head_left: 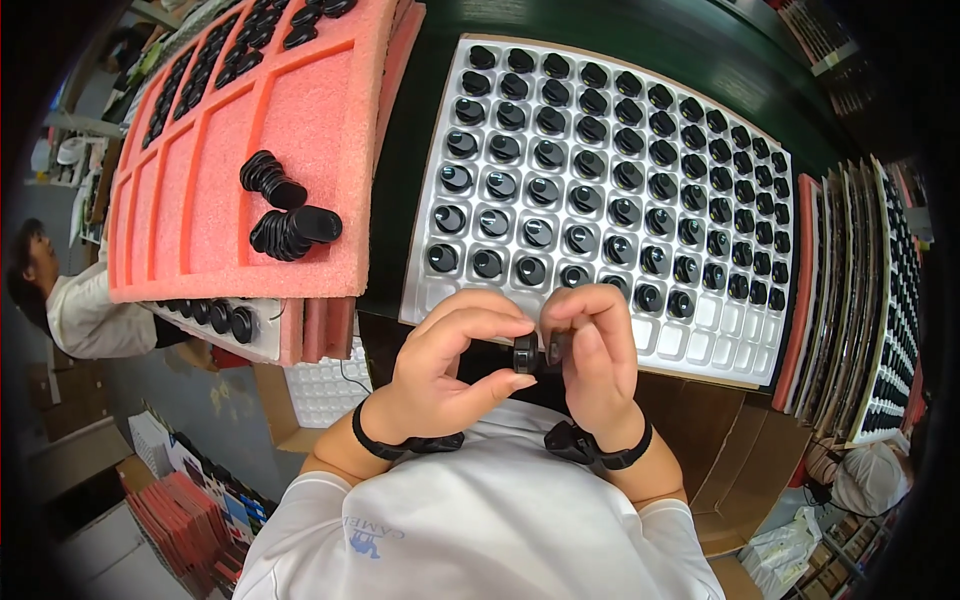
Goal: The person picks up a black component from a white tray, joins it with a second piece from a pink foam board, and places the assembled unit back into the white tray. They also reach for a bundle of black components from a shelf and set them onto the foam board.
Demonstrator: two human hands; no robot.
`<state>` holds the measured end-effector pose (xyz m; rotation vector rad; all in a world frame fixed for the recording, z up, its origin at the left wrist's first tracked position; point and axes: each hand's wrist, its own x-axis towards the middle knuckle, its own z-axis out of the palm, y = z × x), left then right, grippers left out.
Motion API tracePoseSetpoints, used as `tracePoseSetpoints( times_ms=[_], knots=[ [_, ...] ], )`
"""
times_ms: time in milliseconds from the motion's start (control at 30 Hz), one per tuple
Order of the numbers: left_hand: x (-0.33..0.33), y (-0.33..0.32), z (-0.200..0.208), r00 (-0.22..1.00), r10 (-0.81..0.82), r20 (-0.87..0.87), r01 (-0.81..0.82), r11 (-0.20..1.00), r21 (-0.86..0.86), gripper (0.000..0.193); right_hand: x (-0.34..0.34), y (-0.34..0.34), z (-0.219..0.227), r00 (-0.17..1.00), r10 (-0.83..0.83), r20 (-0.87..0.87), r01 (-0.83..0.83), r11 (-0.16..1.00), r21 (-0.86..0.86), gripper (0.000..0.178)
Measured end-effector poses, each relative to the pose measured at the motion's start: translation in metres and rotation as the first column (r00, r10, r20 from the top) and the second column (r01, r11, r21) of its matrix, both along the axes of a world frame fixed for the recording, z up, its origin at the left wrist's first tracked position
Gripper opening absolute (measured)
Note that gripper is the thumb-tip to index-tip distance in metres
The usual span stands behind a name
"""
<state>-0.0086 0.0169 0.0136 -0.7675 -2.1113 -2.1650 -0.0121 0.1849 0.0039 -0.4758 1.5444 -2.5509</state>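
Observation:
Thumb and fingers of my left hand (450, 355) pinch a small black round part (525, 353), held edge-on in front of my chest. Close beside it, my right hand (598, 350) is closed, with a thin dark piece (557, 347) between its fingertips; its kind is hard to make out. Both hands are over the near edge of a white compartment tray (672, 342). Most of its pockets hold glossy black round parts (530, 270), while several near pockets at the right hold nothing. On the pink foam tray (310, 120) to the left lie two leaning stacks of black oval caps (295, 232).
More black caps (235, 60) fill the foam tray's far compartments. Under it sits another tray with black round parts (220, 318). Stacked trays (845, 300) stand on the right. A cardboard box (735, 470) is below the table edge. Another person (90, 310) is at far left.

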Motion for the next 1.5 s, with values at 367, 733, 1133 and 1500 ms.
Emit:
tracePoseSetpoints(
  times_ms=[367,733,1133,1500],
  knots=[
    [-0.002,0.000,-0.002,1.000,0.004,-0.007,-0.003,0.999,0.032,0.039,0.000,-0.001,0.004,1.000,0.008,0.019,-0.009,1.000,0.025,0.019],
    [-0.002,-0.003,-0.002,0.995,-0.034,0.089,0.020,0.988,0.151,0.039,-0.003,0.004,0.004,0.995,-0.018,-0.100,0.032,0.989,0.143,0.034],
    [-0.004,-0.005,-0.008,0.988,-0.100,0.121,0.069,0.969,0.238,0.046,-0.007,0.010,0.009,0.956,-0.017,-0.291,0.142,0.899,0.415,0.030],
    [-0.008,-0.008,0.001,0.978,0.099,0.184,-0.106,0.994,0.025,0.037,-0.003,0.072,0.002,0.891,-0.214,-0.401,0.436,0.652,0.621,0.024]
  ],
)
